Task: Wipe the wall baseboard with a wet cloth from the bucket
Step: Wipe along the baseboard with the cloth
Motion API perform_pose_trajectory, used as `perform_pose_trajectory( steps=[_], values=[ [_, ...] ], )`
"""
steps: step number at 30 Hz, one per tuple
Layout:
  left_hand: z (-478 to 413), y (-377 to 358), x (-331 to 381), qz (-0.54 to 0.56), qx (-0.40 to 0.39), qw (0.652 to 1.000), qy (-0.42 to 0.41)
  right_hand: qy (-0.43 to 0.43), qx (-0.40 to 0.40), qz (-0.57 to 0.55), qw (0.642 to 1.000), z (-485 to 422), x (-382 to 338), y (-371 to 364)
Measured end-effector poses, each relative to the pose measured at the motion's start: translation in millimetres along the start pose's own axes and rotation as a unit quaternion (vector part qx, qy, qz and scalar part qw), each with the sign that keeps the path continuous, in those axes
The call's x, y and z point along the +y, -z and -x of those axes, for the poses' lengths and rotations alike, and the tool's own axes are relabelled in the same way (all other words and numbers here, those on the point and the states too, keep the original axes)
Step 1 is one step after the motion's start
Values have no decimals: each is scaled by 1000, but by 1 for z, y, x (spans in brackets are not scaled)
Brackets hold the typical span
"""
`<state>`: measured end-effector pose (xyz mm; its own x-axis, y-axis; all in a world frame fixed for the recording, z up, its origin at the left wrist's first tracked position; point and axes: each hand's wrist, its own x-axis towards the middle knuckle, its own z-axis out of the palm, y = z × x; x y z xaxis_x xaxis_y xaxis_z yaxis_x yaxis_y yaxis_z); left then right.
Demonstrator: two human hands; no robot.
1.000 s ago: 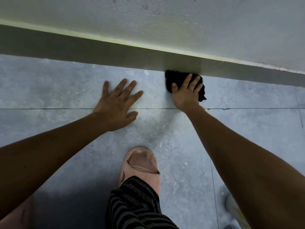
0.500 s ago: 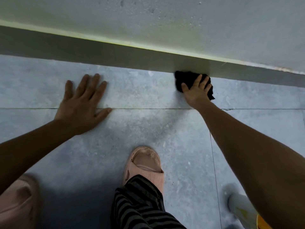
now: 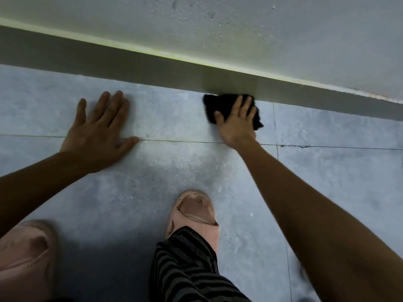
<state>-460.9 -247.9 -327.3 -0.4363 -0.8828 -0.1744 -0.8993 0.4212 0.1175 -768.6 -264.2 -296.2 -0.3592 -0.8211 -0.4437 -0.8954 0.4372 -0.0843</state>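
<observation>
We see two hands and one black cloth (image 3: 220, 105): our right hand (image 3: 238, 125) lies flat on the cloth with fingers spread, pressing it to the floor (image 3: 196, 166) right against the foot of the grey baseboard (image 3: 130, 64). Our left hand (image 3: 100, 131) rests palm-down on the floor tiles, fingers apart and holding nothing, well apart from the cloth. Two pink slippers (image 3: 194, 212) show below, one under a striped trouser leg (image 3: 189, 267).

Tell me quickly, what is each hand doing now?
Left hand: open, flat on the floor, holding nothing.
Right hand: open, pressing the cloth down at the baseboard.
</observation>
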Motion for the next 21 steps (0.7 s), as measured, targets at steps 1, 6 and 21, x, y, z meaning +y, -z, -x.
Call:
perform_pose_trajectory(
  steps=[1, 6, 21],
  values=[
    [4, 0, -7, 1, 1, 1000, 10, -28, 3, -12, 1000, -5, 8, 5],
    [12, 0, -26, 36, -2, 998, 53, -85, -4, -35, 996, -8, 1, 13],
    [19, 4, -9, 34, -26, 997, 57, 28, 4, 13, 1000, 25, -36, -12]
  ],
)
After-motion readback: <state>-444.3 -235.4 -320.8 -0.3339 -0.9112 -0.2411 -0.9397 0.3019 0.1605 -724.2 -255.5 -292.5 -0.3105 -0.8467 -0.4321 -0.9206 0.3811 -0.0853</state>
